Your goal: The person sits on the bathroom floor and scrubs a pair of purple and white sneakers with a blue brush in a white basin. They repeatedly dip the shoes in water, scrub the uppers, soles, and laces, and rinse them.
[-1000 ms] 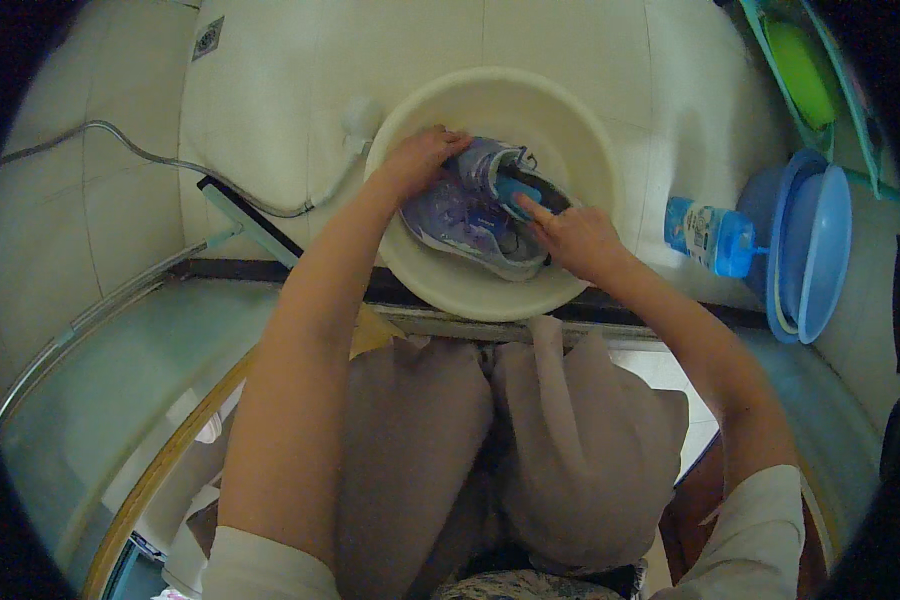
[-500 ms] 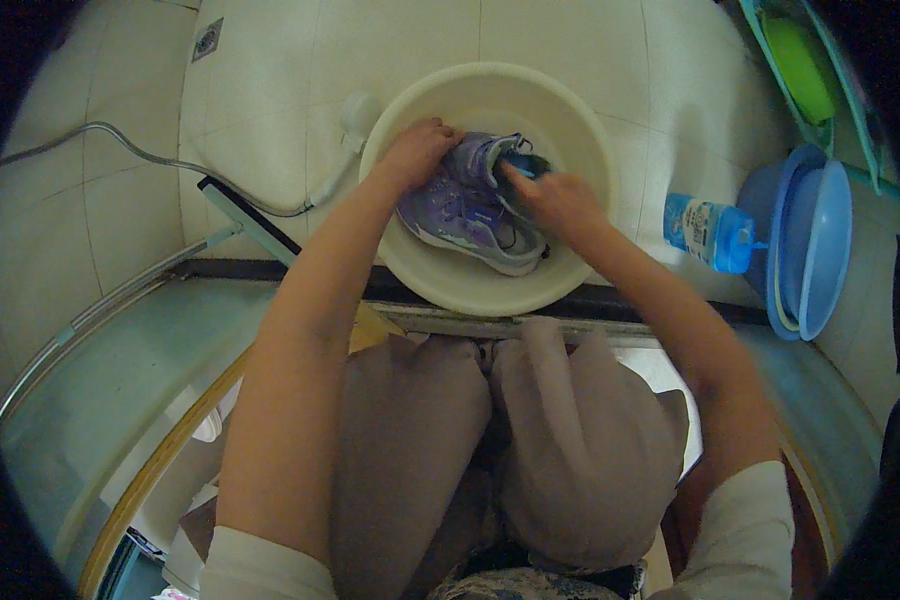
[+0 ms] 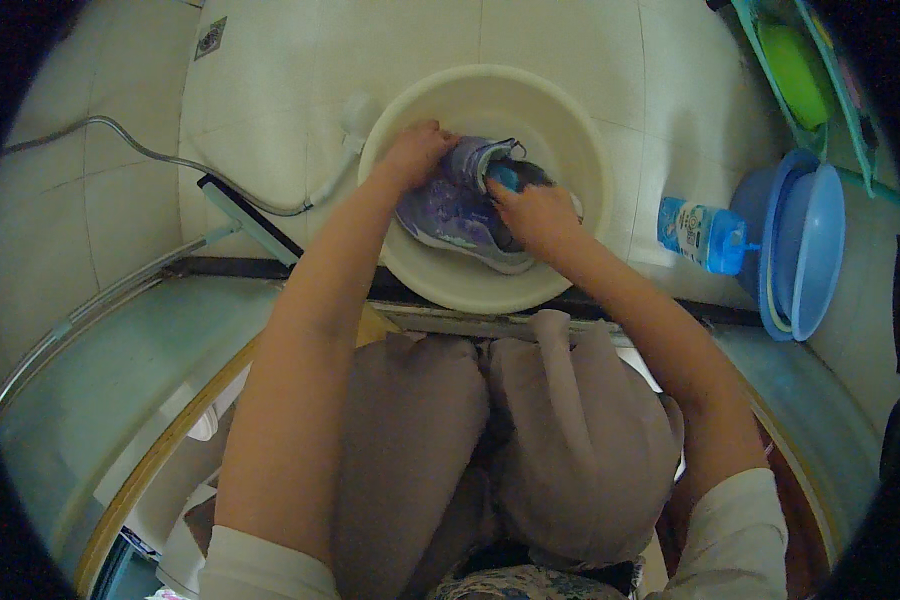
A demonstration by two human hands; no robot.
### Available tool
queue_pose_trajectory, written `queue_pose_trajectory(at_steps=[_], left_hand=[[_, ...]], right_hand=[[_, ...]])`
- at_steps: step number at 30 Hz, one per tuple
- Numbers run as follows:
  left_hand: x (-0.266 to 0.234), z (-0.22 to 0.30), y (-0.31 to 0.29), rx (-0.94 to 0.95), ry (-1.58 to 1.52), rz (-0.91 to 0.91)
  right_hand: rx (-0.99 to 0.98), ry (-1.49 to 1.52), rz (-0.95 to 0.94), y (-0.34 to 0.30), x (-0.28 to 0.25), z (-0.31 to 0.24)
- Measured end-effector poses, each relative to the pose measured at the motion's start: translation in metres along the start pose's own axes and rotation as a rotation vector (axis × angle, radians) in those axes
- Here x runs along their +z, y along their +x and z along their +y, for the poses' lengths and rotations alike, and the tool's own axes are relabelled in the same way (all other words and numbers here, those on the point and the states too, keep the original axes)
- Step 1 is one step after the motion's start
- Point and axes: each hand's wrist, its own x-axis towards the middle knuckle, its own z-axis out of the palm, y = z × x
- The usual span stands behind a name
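Observation:
A purple sneaker (image 3: pixel 440 213) with a pale sole lies tilted in a cream plastic basin (image 3: pixel 588 150). My left hand (image 3: pixel 418 152) is closed on the far left edge of the shoe, steadying it against the basin wall. At the shoe's ankle opening, my right hand (image 3: pixel 540 218) grips a small blue brush (image 3: pixel 504 177). Only part of the brush shows past my fingers, and its bristles are hard to make out. Something dark lies just beyond my right fingers, partly hidden.
A shower head (image 3: pixel 358 118) with a metal hose lies left of the basin, near a squeegee (image 3: pixel 245 215). To the right are a blue bottle (image 3: pixel 703 235), stacked blue basins (image 3: pixel 820 250) and a turquoise rack (image 3: pixel 760 60). A dark door track (image 3: pixel 640 307) runs below the basin.
My right hand has moved slightly left and down along the shoe opening with the brush. My left hand stays in place on the shoe.

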Motion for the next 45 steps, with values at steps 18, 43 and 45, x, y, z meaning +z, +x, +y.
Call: queue_pose_trajectory(at_steps=[18,43,45], left_hand=[[-0.002,-0.003,-0.009,0.029,0.134,0.039],[0.053,0.172,0.000,-1.229,-2.493,0.693],[0.049,0.158,0.014,-1.324,-2.715,0.717]], right_hand=[[0.156,0.132,-0.069,-0.020,-0.019,0.027],[0.364,0.670,0.153,-0.104,-0.010,0.044],[0.415,0.817,0.275,-0.114,-0.004,0.048]])
